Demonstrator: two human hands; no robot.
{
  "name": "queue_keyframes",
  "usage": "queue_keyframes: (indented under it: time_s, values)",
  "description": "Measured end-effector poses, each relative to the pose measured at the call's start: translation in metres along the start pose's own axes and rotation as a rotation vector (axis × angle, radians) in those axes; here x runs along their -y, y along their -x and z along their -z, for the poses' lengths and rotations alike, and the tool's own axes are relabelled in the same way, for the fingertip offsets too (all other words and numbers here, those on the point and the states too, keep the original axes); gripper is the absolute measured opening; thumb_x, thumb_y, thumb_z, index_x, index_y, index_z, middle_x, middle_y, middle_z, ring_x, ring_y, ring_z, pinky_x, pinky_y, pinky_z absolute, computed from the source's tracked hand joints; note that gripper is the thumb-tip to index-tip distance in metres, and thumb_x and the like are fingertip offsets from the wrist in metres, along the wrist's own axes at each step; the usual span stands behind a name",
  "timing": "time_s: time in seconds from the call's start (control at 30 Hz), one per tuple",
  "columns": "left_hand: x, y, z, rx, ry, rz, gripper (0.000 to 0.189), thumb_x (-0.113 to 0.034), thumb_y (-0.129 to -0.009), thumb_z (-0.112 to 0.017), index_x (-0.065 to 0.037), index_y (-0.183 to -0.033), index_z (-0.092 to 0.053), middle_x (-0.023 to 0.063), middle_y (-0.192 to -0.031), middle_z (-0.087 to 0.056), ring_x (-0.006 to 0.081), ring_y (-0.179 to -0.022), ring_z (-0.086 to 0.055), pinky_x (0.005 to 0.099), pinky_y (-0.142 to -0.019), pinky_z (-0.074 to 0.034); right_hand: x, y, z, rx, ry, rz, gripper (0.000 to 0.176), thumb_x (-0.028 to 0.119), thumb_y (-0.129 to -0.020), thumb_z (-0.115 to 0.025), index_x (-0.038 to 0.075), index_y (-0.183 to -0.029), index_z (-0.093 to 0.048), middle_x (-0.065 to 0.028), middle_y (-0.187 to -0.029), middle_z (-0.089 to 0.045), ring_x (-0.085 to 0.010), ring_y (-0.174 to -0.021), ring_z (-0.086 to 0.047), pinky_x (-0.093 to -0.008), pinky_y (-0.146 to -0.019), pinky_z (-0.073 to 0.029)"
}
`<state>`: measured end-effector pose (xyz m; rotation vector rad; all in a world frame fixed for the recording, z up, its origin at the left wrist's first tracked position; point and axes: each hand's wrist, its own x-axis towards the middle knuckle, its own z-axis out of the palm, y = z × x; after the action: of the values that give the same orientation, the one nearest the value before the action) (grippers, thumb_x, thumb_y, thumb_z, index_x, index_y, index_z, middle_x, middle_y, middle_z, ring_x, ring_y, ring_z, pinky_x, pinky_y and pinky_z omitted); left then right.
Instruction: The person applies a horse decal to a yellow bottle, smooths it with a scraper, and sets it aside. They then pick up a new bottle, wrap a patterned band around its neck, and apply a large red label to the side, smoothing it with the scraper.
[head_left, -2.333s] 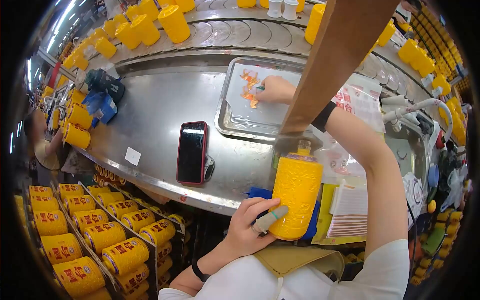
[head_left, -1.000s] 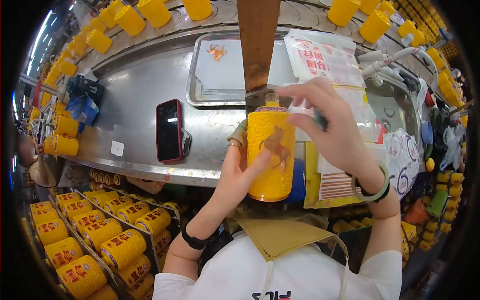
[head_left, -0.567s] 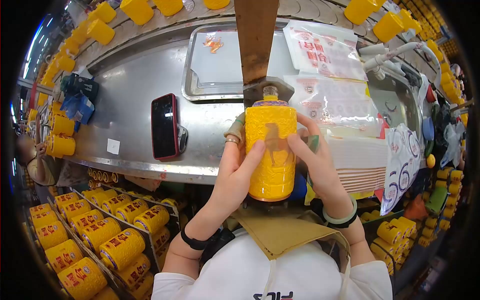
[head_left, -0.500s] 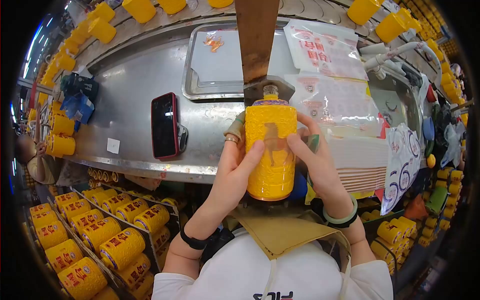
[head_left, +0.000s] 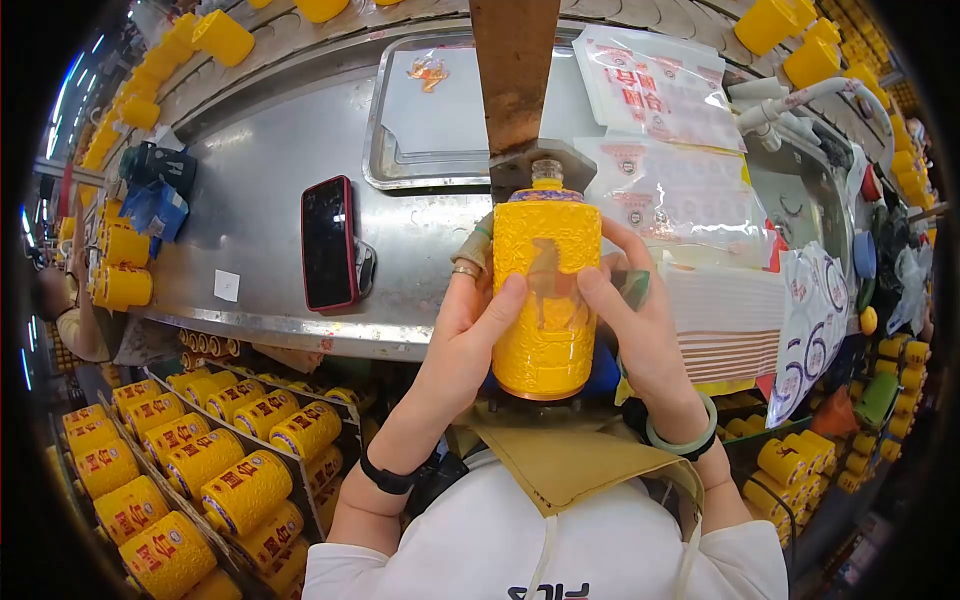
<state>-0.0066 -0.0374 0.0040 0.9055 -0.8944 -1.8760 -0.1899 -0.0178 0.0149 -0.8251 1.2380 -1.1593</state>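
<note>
A yellow embossed bottle (head_left: 535, 355) with a bare glass neck stands in front of my chest, between my two hands. My left hand (head_left: 462, 325) grips its left side, thumb pressed on the front. On the opposite side my right hand (head_left: 645, 320) holds the bottle, its thumb on the right edge of a brown horse-shaped decal (head_left: 555, 280). Most of the other fingers are behind the bottle. Beyond the bottle's neck is a metal bracket (head_left: 575, 165) on a brown upright post (head_left: 512, 75).
A phone (head_left: 328, 245) lies on the steel table (head_left: 255, 190) at left. Behind is a metal tray (head_left: 378, 160) with an orange decal piece (head_left: 428, 72). Printed decal sheets (head_left: 670, 185) lie at right. Crates of yellow bottles (head_left: 245, 490) stand lower left; a person's arm (head_left: 85, 335) shows far left.
Both thumbs stay on the bottle's front around the horse decal, with little movement. The view has shifted slightly, and yellow bottles along the back conveyor have changed position.
</note>
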Motion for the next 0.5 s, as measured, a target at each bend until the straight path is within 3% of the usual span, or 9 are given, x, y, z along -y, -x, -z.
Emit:
queue_keyframes:
  time_s: [0.5]
  values:
    - [0.0008, -0.0001, -0.003, -0.032, -0.031, -0.018, 0.058, -0.015, -0.11, -0.045, -0.004, -0.163, -0.023, 0.0117, -0.162, -0.038, 0.0241, -0.149, -0.038, 0.04, -0.122, -0.032, -0.0049, -0.0008, 0.0041, 0.013, -0.019, -0.006, 0.06, 0.014, -0.1, -0.071, -0.001, -0.151, -0.043, 0.0028, -0.087, -0.053, -0.0064, -0.082, -0.058, -0.0221, -0.077, -0.046]
